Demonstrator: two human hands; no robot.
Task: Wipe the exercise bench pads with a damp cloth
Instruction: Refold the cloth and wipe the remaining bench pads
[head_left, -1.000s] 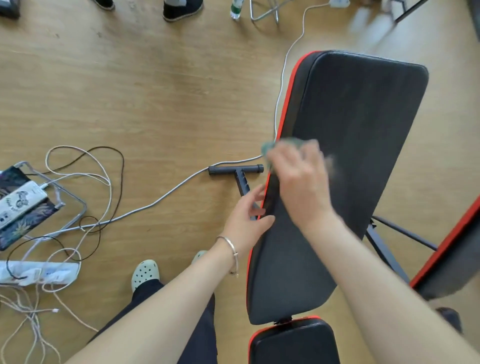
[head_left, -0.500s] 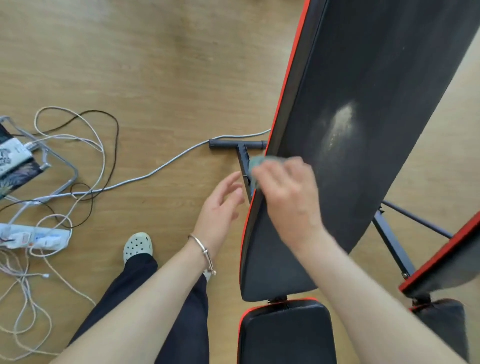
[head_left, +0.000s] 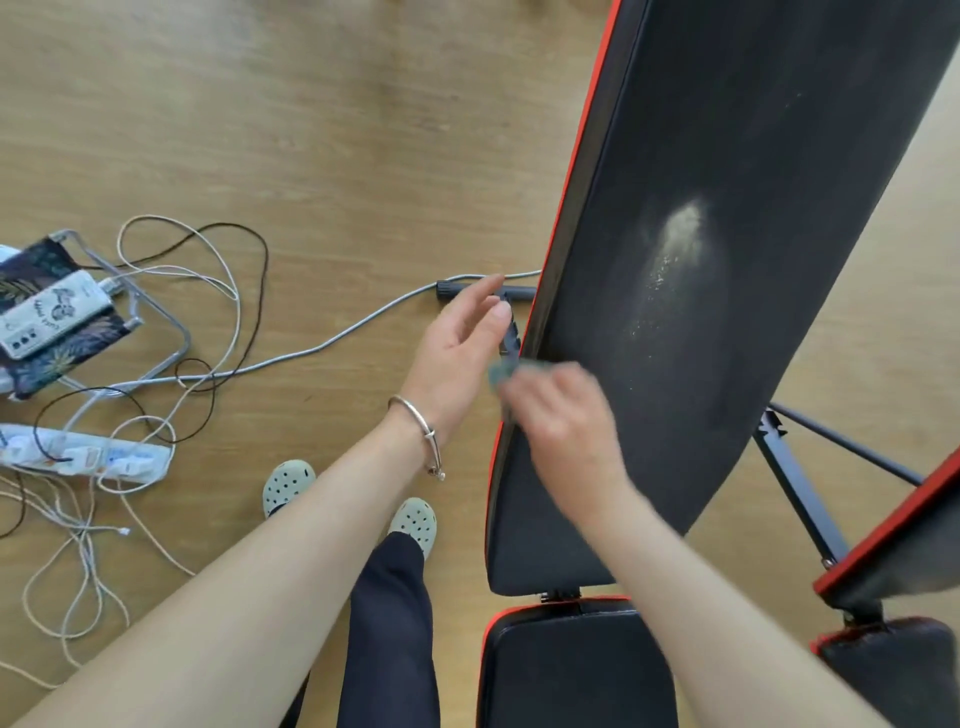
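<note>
A long black back pad (head_left: 737, 260) with red edging runs from the top right down to the middle, with a damp shine in its centre. Below it lies the black seat pad (head_left: 576, 670). My right hand (head_left: 563, 415) grips a small green cloth (head_left: 501, 373) against the pad's left edge; the hand is blurred. My left hand (head_left: 457, 343) hovers with relaxed fingers just left of that edge, holding nothing. A silver bracelet circles its wrist.
A second red-edged bench (head_left: 898, 561) stands at the right, past the black frame struts (head_left: 795, 483). On the wooden floor at the left lie a power strip (head_left: 88, 457), tangled cables (head_left: 171, 322) and a patterned pouch (head_left: 47, 317). My feet in pale clogs (head_left: 415, 522) stand beside the bench.
My right hand has slid the cloth down along the pad's left edge toward me. My left hand has come off that edge and hangs open beside it. The camera has tilted down.
</note>
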